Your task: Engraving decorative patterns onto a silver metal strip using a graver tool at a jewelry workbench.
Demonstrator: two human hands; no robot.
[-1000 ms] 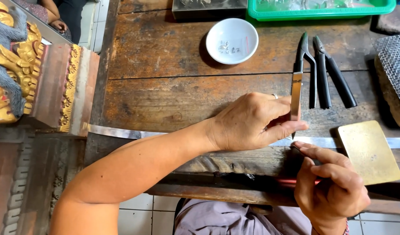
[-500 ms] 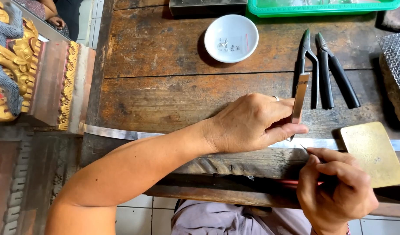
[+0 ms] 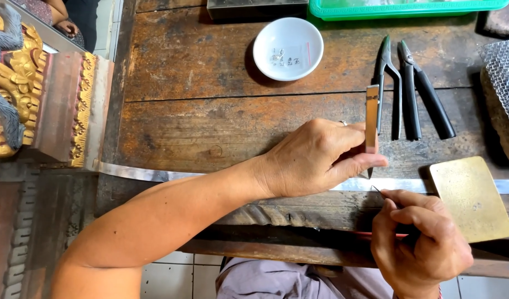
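white bowl [image 3: 288, 49], green tray [image 3: 409, 6], black-handled pliers [image 3: 426, 91]

A craft workshop: worn wooden workbench [image 3: 210, 122], black pliers [image 3: 426, 94], brass plate [image 3: 470, 196], gilded carving [image 3: 11, 83] alongside

Metal tweezers [image 3: 371, 116]: flat silver strip, held near-upright in left hand [image 3: 315, 160], pinched low down, tip pointing down at the table's metal edge strip. Thin wire [image 3: 378, 191]: fine, short, sticks up-left out of right hand [image 3: 420, 243] fingertips, just below-right of the tweezers' tip.
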